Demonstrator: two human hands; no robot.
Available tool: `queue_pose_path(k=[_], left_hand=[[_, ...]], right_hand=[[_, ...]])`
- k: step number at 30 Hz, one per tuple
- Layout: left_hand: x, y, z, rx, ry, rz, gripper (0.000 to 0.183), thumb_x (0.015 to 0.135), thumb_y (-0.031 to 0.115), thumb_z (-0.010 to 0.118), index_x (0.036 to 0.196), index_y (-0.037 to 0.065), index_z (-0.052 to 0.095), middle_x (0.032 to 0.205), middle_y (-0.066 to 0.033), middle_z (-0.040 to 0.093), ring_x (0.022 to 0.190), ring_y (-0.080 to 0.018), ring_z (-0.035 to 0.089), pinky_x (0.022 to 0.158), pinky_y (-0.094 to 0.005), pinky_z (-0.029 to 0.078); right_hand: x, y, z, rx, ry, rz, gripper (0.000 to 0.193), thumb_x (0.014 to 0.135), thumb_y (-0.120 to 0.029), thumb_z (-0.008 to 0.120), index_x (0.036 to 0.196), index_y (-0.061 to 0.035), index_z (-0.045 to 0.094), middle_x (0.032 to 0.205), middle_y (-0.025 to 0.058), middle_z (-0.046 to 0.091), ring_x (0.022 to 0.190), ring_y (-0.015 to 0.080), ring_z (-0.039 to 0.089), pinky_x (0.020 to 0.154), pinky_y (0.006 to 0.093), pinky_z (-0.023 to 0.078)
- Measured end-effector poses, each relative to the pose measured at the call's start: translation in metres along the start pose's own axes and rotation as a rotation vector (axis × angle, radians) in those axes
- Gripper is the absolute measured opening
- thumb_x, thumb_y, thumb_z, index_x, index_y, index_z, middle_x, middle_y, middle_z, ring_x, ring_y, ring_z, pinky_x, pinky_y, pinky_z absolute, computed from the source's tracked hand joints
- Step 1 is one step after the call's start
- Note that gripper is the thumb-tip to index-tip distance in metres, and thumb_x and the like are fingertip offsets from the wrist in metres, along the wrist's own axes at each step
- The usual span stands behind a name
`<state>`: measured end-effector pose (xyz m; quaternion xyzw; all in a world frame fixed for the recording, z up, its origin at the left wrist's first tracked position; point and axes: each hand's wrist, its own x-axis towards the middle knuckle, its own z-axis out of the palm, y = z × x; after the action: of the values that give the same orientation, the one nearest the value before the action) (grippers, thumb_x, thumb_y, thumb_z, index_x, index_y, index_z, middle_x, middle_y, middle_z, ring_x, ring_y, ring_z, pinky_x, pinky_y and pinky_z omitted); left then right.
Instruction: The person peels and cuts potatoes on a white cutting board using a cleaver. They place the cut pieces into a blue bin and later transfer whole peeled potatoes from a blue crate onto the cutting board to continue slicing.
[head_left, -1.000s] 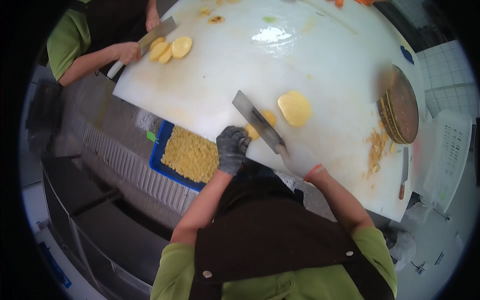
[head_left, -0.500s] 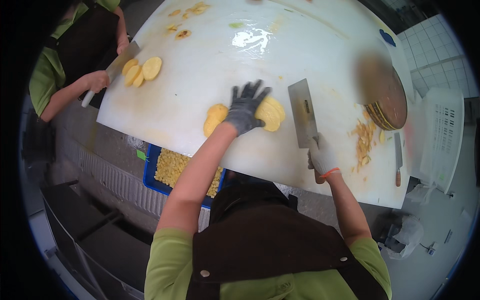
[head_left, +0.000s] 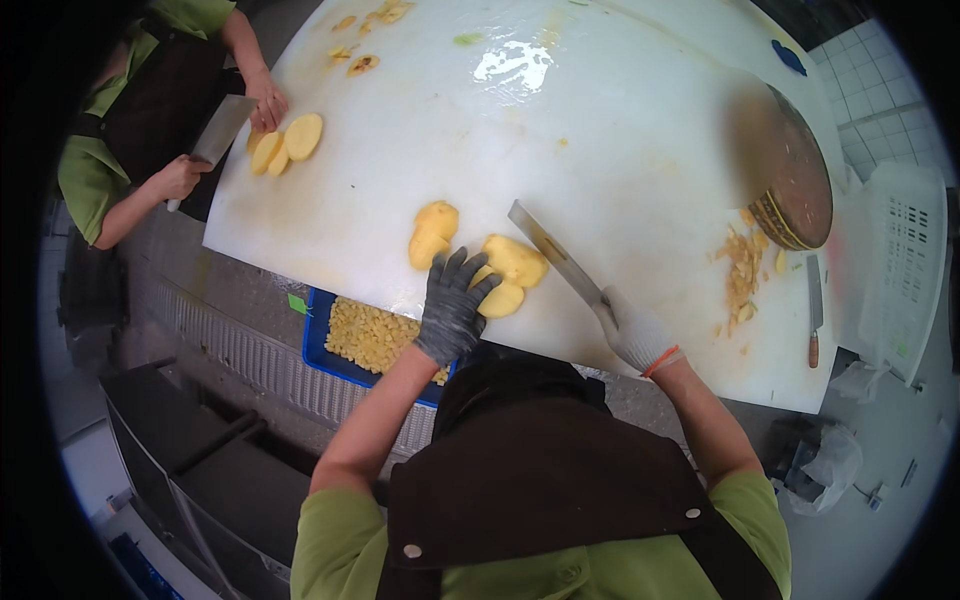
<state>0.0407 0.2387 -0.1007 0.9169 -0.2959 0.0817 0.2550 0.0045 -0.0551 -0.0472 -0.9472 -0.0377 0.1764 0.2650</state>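
Observation:
My left hand [head_left: 455, 308], in a dark grey glove, lies with fingers spread at the near edge of the white table, its fingertips against peeled potato pieces [head_left: 503, 299]. Just beyond them is another peeled yellow potato piece [head_left: 516, 261]. Farther left, more peeled potatoes [head_left: 433, 235] sit together. My right hand [head_left: 634, 330], in a white glove with an orange band at the wrist, is closed round the handle of a cleaver [head_left: 556, 252]. The blade is turned nearly edge-on, slanting up and left, to the right of the potato pieces. The handle is mostly hidden by my fingers.
Below the near edge stands a blue bin [head_left: 312, 335] of diced potato. At far left, a co-worker's hand holds a cleaver [head_left: 224, 128] by potato slices [head_left: 302, 136]. Peelings [head_left: 741, 272], a knife [head_left: 815, 300] and a round brown block [head_left: 808, 175] lie on the right.
My left hand has drawn back toward me, bringing potato pieces nearer and separating them. The cleaver has swung left and turned edge-on. The co-worker's other hand has reached the slices.

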Motion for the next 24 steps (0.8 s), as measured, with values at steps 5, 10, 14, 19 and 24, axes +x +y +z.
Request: queue_pose_path(k=[5, 10, 14, 19, 24], left_hand=[[-0.033, 0.012, 0.02, -0.292, 0.131, -0.184, 0.044, 0.065, 0.004, 0.074, 0.108, 0.005, 0.063, 0.13, -0.0175, 0.05, 0.125, -0.0408, 0.042, 0.104, -0.0487, 0.037], [-0.03, 0.005, 0.033, -0.377, 0.179, -0.271, 0.051, 0.064, 0.008, 0.081, 0.11, 0.002, 0.059, 0.129, -0.0204, 0.049, 0.124, -0.0382, 0.044, 0.102, -0.0444, 0.041], [-0.035, -0.002, 0.028, -0.389, 0.206, -0.344, 0.064, 0.062, 0.015, 0.085, 0.116, 0.001, 0.053, 0.13, -0.0213, 0.047, 0.121, -0.0384, 0.046, 0.101, -0.0438, 0.042], [-0.026, -0.002, 0.022, -0.194, 0.206, -0.299, 0.078, 0.061, 0.03, 0.085, 0.126, 0.004, 0.05, 0.133, -0.0224, 0.044, 0.122, -0.0385, 0.045, 0.101, -0.0459, 0.04], [-0.033, -0.005, 0.032, -0.202, 0.155, -0.273, 0.085, 0.057, 0.035, 0.086, 0.128, 0.004, 0.049, 0.136, -0.0225, 0.042, 0.124, -0.0411, 0.042, 0.103, -0.0482, 0.037]], right_hand=[[0.009, 0.001, -0.006, -0.066, -0.039, -0.041, 0.021, 0.096, -0.03, 0.048, 0.102, -0.01, 0.052, 0.07, 0.0211, 0.061, 0.063, 0.0431, 0.059, 0.056, 0.0519, 0.047], [0.007, -0.019, -0.027, -0.1, -0.192, -0.115, 0.024, 0.095, -0.032, 0.047, 0.104, -0.0103, 0.053, 0.075, 0.0207, 0.062, 0.069, 0.0418, 0.061, 0.062, 0.0505, 0.047], [0.008, -0.018, -0.018, -0.084, -0.158, -0.041, 0.027, 0.095, -0.033, 0.046, 0.105, -0.009, 0.054, 0.079, 0.0211, 0.063, 0.073, 0.0421, 0.061, 0.065, 0.0498, 0.048], [0.016, -0.021, -0.017, -0.078, -0.164, -0.134, 0.029, 0.095, -0.033, 0.046, 0.106, -0.0071, 0.054, 0.084, 0.022, 0.064, 0.078, 0.0416, 0.061, 0.069, 0.0495, 0.048], [0.021, -0.025, -0.025, -0.108, -0.212, -0.141, 0.028, 0.095, -0.032, 0.047, 0.104, -0.0062, 0.056, 0.085, 0.0218, 0.063, 0.079, 0.0411, 0.061, 0.069, 0.0478, 0.048]])
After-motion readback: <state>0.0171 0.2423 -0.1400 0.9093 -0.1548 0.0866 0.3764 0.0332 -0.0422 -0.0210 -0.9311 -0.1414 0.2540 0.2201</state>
